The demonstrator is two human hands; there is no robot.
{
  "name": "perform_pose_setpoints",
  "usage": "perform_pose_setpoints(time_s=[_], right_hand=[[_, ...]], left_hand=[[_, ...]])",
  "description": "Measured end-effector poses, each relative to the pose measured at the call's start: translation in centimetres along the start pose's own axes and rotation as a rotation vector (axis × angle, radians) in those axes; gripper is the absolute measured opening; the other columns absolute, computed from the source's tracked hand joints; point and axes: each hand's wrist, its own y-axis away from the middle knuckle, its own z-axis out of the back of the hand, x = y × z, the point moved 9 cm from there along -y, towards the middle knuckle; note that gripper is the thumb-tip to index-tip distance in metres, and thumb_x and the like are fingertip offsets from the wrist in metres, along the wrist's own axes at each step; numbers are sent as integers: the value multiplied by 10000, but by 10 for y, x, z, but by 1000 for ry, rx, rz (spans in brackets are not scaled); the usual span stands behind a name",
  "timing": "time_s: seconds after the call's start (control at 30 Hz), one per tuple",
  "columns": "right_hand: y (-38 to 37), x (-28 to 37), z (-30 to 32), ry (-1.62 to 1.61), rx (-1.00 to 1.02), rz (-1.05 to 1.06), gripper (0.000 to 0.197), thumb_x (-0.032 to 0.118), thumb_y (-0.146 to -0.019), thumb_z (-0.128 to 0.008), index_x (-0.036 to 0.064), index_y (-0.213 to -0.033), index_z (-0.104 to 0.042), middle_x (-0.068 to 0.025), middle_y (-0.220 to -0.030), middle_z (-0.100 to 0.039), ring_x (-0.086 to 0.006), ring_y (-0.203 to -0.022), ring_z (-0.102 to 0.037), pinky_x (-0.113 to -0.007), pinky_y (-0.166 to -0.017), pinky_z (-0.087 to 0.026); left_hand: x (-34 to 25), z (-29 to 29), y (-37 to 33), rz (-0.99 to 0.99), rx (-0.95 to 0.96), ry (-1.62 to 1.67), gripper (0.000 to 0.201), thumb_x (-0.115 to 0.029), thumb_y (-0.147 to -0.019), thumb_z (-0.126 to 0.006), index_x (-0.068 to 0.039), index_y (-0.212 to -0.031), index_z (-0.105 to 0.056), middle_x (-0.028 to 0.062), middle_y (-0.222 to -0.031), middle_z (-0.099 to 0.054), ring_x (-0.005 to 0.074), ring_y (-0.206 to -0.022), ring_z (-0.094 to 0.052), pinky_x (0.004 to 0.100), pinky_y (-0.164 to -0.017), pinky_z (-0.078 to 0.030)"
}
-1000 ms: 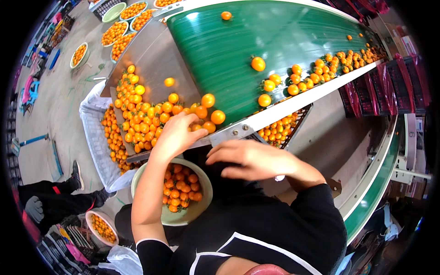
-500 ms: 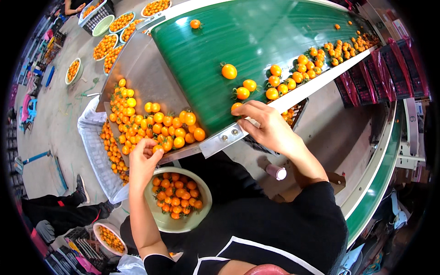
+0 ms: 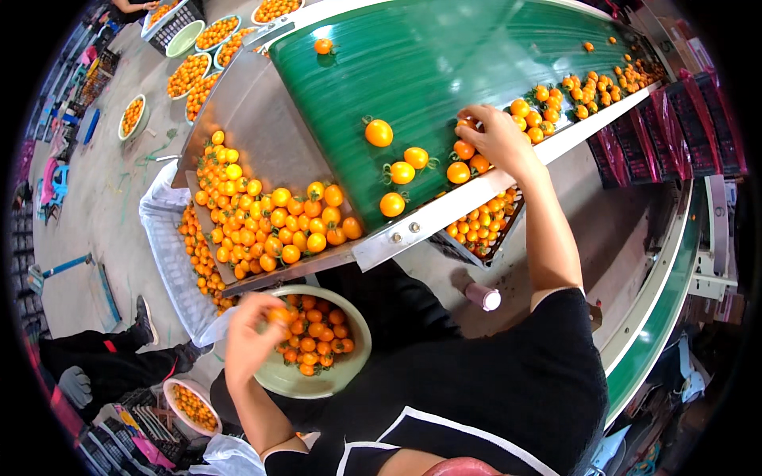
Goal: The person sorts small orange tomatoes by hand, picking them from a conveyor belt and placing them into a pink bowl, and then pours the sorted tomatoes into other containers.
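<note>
Picking step, I judge: left hand (image 3: 248,337) is pinching a tomato (image 3: 278,316) at the bowl's (image 3: 276,374) 10 o'clock, likely needing release inside; right hand (image 3: 506,143), grip unclear, is covering a belt tomato (image 3: 466,125) toward 1–2 o'clock.

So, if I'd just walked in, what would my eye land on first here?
Probably the bright green conveyor belt sweeping across the top, where the right hand reaches into the tomatoes along its near edge. Next, the heap of small orange tomatoes on the metal tray at its left end. Below, the left hand holds one tomato by a pale green bowl.
</note>
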Motion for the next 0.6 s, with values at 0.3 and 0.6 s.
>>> perform_pose_setpoints(time_s=[0.3,0.6], right_hand=[[111,173,-50,-830,536,484,250,83,-838,-652,14,-1075,-613,-104,-986,-620,-220,-923,-605,-333,-811,-488],[101,118,-7,-25,-67,394,271,68,-808,-681,40,-1073,-633,-122,-990,-621,-318,-903,-611,-384,-762,-515]], left_hand=[[41,-55,27,251,120,467,392,-298,-963,-574,-41,-1259,-569,134,-1145,-628,284,-1046,-623,383,-834,-541],[42,-72,35,-4,60,-282,264,-110,-927,-563,5,-1160,-610,127,-1104,-633,221,-939,-644,316,-783,-524]])
